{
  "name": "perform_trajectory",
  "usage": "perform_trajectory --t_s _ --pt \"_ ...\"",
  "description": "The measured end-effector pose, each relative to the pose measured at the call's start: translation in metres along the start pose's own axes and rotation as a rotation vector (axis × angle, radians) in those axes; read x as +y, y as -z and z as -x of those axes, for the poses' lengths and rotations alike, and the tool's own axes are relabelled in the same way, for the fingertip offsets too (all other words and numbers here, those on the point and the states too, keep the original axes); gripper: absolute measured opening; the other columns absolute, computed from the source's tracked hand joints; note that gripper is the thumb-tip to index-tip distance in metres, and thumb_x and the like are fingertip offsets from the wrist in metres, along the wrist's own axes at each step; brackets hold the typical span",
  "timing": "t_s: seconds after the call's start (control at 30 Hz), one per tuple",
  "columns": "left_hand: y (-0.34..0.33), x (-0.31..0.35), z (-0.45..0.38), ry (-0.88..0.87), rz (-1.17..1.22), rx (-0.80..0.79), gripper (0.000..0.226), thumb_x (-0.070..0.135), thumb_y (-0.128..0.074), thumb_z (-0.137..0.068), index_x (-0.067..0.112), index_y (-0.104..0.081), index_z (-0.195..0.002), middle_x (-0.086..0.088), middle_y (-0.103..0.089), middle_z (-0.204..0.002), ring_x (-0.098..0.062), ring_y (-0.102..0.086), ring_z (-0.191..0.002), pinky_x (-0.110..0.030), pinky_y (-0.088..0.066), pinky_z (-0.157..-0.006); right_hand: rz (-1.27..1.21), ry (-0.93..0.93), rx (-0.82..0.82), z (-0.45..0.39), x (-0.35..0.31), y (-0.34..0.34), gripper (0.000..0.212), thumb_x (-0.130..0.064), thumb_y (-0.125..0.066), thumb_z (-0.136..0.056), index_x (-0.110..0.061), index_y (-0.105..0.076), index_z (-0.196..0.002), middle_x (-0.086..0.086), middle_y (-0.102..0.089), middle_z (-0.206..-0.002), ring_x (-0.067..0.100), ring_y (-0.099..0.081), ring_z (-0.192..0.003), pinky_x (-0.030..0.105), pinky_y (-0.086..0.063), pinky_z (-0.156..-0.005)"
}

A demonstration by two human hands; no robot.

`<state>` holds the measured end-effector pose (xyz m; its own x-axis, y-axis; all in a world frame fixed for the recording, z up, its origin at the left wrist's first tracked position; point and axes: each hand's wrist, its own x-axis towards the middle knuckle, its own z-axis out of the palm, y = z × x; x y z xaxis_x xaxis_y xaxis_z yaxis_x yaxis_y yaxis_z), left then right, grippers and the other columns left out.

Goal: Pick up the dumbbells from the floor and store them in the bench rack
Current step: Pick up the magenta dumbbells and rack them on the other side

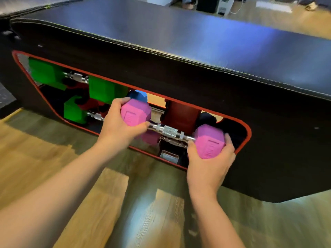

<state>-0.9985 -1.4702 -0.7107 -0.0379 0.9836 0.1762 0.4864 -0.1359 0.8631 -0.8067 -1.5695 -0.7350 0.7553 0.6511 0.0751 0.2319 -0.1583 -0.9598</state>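
Both hands are gripping the pink dumbbell (171, 130), left hand (118, 124) and right hand (210, 164) cupping its ends, its bar lying along the bench rack (248, 133) opening; a second pink dumbbell (149, 137) is sitting mostly hidden behind.

Black padded bench (179, 56) with light stitching along the top edge, standing on wood-plank floor (111, 203); red-rimmed rack opening (249, 133) cut into the near side. Stored inside toward the left end: two green dumbbells (102, 89), one above the other, with a blue dumbbell head (138, 95) just right of the upper one
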Motion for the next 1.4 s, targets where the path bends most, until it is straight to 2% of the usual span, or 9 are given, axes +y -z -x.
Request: perform_trajectory --t_s 0.13,0.33,0.43,0.53,0.67,0.77,0.87,1.27,1.4 --pt "-0.012 0.006 -0.027 -0.038 0.034 0.011 0.066 0.013 -0.089 -0.067 0.021 -0.046 -0.116 0.015 -0.058 -0.097 0.017 -0.056 -0.076 -0.002 -0.041 -0.07 0.013 0.031 0.027 -0.022 -0.009 -0.007 0.085 -0.035 -0.081 -0.075 -0.025 -0.034 -0.146 -0.009 -0.037 -0.12 0.005 -0.042 -0.101 0.013 -0.032 -0.077" --pt "-0.033 0.001 -0.048 -0.081 0.119 0.013 0.078 0.028 -0.087 -0.059 0.02 -0.048 -0.126 0.006 -0.063 -0.116 -0.005 -0.061 -0.104 -0.013 -0.044 -0.094 0.091 0.055 0.065 -0.05 -0.004 -0.016 0.086 -0.039 -0.083 -0.072 -0.005 -0.041 -0.139 0.016 -0.043 -0.138 0.03 -0.041 -0.129 0.031 -0.03 -0.105" --pt "-0.048 0.001 -0.057 -0.04 0.104 -0.025 0.08 0.024 -0.09 -0.063 0.014 -0.047 -0.13 -0.001 -0.061 -0.124 -0.012 -0.058 -0.116 -0.019 -0.042 -0.102 0.14 -0.009 0.055 -0.066 0.0 -0.023 0.092 -0.038 -0.079 -0.077 -0.005 -0.03 -0.148 0.019 -0.035 -0.148 0.034 -0.033 -0.137 0.036 -0.026 -0.112" --pt "-0.061 0.001 -0.064 0.024 -0.019 -0.061 0.089 0.044 -0.082 -0.058 0.011 -0.048 -0.133 -0.01 -0.058 -0.131 -0.025 -0.057 -0.122 -0.033 -0.042 -0.108 0.298 -0.052 -0.021 -0.075 0.0 -0.032 0.102 -0.049 -0.074 -0.079 -0.003 -0.019 -0.151 0.024 -0.027 -0.151 0.046 -0.029 -0.137 0.047 -0.027 -0.111" --pt "-0.072 0.013 -0.059 0.001 -0.486 -0.144 0.119 0.081 -0.062 -0.049 0.015 -0.038 -0.146 -0.018 -0.039 -0.15 -0.036 -0.039 -0.134 -0.036 -0.036 -0.112 0.501 -0.072 -0.027 -0.075 -0.002 -0.044 0.12 -0.06 -0.078 -0.068 -0.003 -0.013 -0.151 0.03 -0.019 -0.152 0.049 -0.026 -0.135 0.051 -0.026 -0.111" --pt "-0.072 0.016 -0.057 -0.028 -0.656 -0.182 0.108 0.057 -0.082 -0.062 0.008 -0.035 -0.146 -0.023 -0.028 -0.154 -0.042 -0.04 -0.132 -0.039 -0.04 -0.106 0.58 -0.046 0.022 -0.073 0.004 -0.047 0.112 -0.054 -0.08 -0.067 -0.004 -0.019 -0.147 0.029 -0.023 -0.148 0.049 -0.032 -0.13 0.051 -0.03 -0.107" --pt "-0.07 0.012 -0.061 -0.03 -0.675 -0.162 0.101 0.042 -0.085 -0.065 0.01 -0.035 -0.146 -0.025 -0.023 -0.155 -0.043 -0.045 -0.126 -0.04 -0.043 -0.104 0.665 -0.043 0.043 -0.072 0.005 -0.05 0.11 -0.055 -0.079 -0.067 -0.005 -0.02 -0.146 0.028 -0.026 -0.147 0.046 -0.036 -0.127 0.05 -0.031 -0.101" --pt "-0.072 0.002 -0.072 0.038 -0.889 -0.224 0.106 0.072 -0.067 -0.067 0.012 -0.03 -0.147 -0.024 -0.029 -0.153 -0.042 -0.042 -0.126 -0.039 -0.043 -0.098 0.792 -0.046 0.008 -0.073 -0.001 -0.058 0.1 -0.048 -0.075 -0.073 -0.009 -0.016 -0.144 0.027 -0.022 -0.149 0.043 -0.034 -0.128 0.051 -0.032 -0.096" --pt "-0.076 -0.001 -0.072 -0.093 -1.005 -0.238 0.1 0.07 -0.058 -0.078 0.005 -0.03 -0.148 -0.014 -0.035 -0.151 -0.042 -0.026 -0.138 -0.041 -0.036 -0.1 0.759 -0.069 0.021 -0.073 -0.002 -0.056 0.102 -0.048 -0.077 -0.068 -0.01 -0.018 -0.141 0.022 -0.026 -0.145 0.042 -0.035 -0.125 0.049 -0.033 -0.094"
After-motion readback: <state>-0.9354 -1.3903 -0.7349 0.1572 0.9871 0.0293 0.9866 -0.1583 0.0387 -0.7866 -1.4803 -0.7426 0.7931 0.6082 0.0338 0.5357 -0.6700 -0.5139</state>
